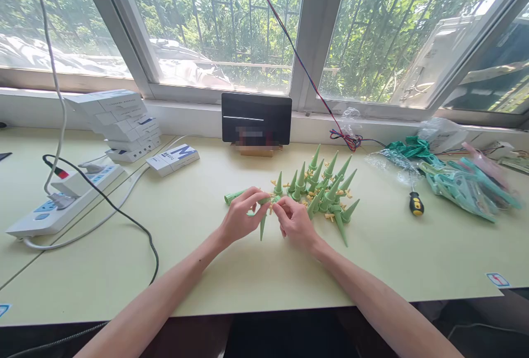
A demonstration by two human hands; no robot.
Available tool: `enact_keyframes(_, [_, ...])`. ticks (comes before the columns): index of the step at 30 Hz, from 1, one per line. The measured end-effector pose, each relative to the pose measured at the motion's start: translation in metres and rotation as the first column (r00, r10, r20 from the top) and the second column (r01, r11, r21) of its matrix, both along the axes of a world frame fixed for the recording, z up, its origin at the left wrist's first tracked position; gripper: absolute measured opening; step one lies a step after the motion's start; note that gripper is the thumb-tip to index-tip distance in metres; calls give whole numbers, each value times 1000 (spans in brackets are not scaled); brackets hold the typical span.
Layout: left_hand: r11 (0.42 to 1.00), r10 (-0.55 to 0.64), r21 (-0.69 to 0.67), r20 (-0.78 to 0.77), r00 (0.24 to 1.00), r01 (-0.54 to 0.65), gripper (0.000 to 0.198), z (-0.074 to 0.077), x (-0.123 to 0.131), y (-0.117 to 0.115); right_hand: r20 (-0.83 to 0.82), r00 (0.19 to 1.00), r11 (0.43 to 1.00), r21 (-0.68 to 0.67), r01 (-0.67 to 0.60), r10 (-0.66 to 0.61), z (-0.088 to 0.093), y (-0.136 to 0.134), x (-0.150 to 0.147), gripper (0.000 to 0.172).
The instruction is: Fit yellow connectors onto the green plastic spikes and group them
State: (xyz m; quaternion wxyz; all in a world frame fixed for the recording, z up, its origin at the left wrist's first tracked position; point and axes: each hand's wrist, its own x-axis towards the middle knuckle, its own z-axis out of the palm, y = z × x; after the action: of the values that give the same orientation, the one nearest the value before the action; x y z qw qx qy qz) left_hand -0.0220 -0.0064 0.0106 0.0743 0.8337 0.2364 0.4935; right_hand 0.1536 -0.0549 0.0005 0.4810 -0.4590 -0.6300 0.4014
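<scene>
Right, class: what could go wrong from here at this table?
The small yellow plastic piece at the right hand's grip could slip and drop.
Pointed green plastic cones crowd close to that hand; a nudge might topple some.
The left forearm could snag the black braided cable running up to it.

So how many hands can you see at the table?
2: the left hand, and the right hand close beside it, both near the green cones. No other hands show.
</scene>
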Motion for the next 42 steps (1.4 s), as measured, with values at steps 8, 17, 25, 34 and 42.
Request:
enact_keyframes(8, [1000, -5, -9, -5, 1000, 5, 14, -2, 0, 0, 66, 997, 999, 4, 36, -36, -5, 3, 0, 47])
enact_keyframes(17, [1000, -14, -12, -12, 1000, 13, 14, -1, 0, -1, 56, 997, 999, -6, 52, -51, -3, 3, -1, 51])
enact_keyframes(25, [1000, 17, -8, 3, 1000, -17, 11, 0, 1, 0, 25, 1000, 1000, 21, -8, 8, -2, 1, 0, 36])
enact_keyframes(34, [1000, -1, -10, -8, 1000, 0, 14, -2, 0, 0, 68, 998, 1000, 22, 4, -5, -3, 3, 0, 39])
enact_keyframes(42, [999, -37, -28, -11, 999, 36, 17, -2, -1, 0, 126, 991, 999, 35, 27, -31, -5, 4, 0, 50])
